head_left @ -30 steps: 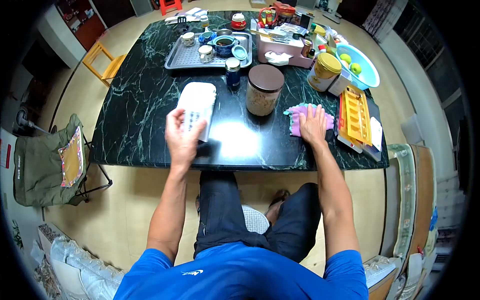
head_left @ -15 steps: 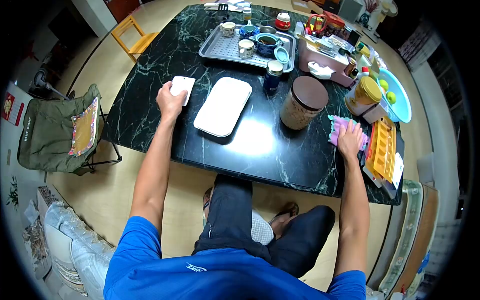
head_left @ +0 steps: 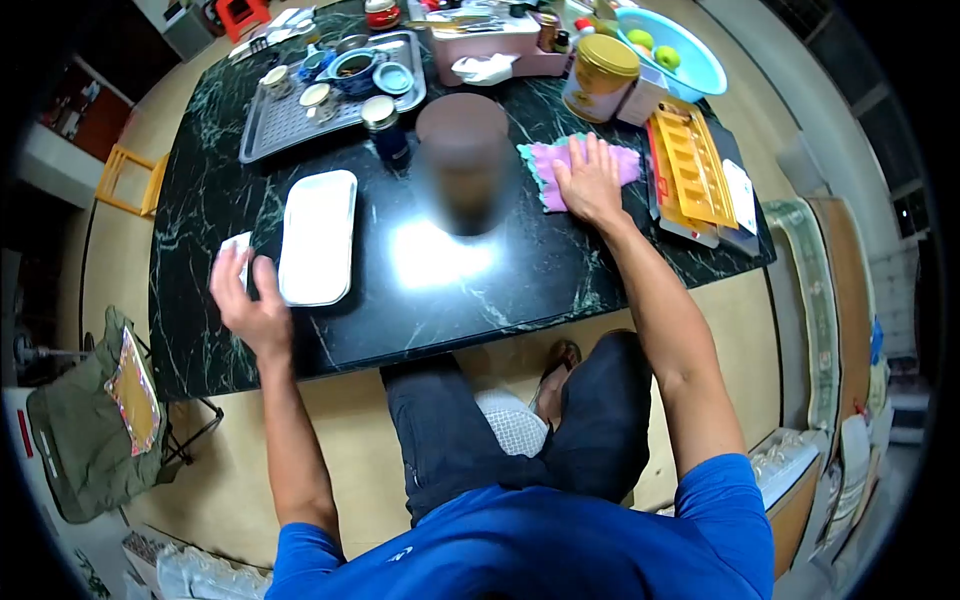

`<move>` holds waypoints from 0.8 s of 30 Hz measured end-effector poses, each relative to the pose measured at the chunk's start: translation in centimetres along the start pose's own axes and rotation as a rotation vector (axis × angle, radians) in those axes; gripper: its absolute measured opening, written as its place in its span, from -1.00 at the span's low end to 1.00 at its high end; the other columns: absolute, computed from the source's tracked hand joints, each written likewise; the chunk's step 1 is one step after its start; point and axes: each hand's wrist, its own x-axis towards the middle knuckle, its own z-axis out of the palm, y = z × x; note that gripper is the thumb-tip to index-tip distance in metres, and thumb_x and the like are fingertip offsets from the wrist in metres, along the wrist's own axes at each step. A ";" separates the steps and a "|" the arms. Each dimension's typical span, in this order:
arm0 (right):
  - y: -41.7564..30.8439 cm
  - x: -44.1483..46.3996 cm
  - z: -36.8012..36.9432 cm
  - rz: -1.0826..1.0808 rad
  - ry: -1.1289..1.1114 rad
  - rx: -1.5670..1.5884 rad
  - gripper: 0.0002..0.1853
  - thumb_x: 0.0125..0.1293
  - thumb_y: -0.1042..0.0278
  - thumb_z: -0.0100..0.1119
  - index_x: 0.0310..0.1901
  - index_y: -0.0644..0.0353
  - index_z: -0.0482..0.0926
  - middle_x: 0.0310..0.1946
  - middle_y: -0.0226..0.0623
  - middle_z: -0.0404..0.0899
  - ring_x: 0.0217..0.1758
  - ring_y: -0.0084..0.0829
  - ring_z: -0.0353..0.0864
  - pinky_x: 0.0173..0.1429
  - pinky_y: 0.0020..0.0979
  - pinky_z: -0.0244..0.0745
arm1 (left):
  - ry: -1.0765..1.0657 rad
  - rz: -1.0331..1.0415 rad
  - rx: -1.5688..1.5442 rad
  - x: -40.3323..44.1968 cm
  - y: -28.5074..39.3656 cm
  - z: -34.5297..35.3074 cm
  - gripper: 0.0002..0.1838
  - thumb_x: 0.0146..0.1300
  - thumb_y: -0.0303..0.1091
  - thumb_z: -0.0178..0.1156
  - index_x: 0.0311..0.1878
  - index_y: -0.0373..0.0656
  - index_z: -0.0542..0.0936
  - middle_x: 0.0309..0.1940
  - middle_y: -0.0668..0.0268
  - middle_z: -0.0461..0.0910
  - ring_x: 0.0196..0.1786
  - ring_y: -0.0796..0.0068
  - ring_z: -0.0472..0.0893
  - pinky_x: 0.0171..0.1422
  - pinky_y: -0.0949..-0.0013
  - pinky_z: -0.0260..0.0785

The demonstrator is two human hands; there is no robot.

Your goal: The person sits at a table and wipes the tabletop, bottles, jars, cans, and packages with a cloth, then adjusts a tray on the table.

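My left hand (head_left: 254, 305) is at the table's left front, fingers apart, with a small white card-like item (head_left: 241, 243) just beyond the fingertips, partly hidden by them. Right of it lies a white rectangular tray or lid (head_left: 318, 238). On the right, my right hand (head_left: 591, 180) rests flat, fingers spread, on a pink cloth (head_left: 543, 170) with a teal edge. Between the hands stands a jar with a brown lid (head_left: 463, 130), blurred in its lower part. A dark blue jar (head_left: 385, 132) with a silver cap stands beside it.
A metal tray (head_left: 262, 135) with cups and a pot is at the back left. Behind stand a pink box (head_left: 485, 42), a yellow-lidded can (head_left: 600, 78) and a blue basin (head_left: 700, 68) with green fruit. A yellow organizer (head_left: 690, 165) lies right. A green chair (head_left: 85, 430) is left.
The view has turned. My left hand went from the white tray to the small white item on its left, and its fingers have since come off it. My right hand stays on the cloth.
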 end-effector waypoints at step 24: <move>2.6 -3.6 -0.5 0.060 0.069 0.051 -0.26 0.50 -0.24 -0.15 0.55 0.05 0.22 0.61 0.13 -0.04 0.68 0.11 -0.10 0.67 0.10 -0.27 | -0.378 -0.104 -0.573 -5.2 16.6 11.8 -0.86 0.29 -0.44 0.24 -0.14 -0.28 0.64 -0.22 0.04 0.67 -0.12 -0.03 0.62 0.03 0.05 0.46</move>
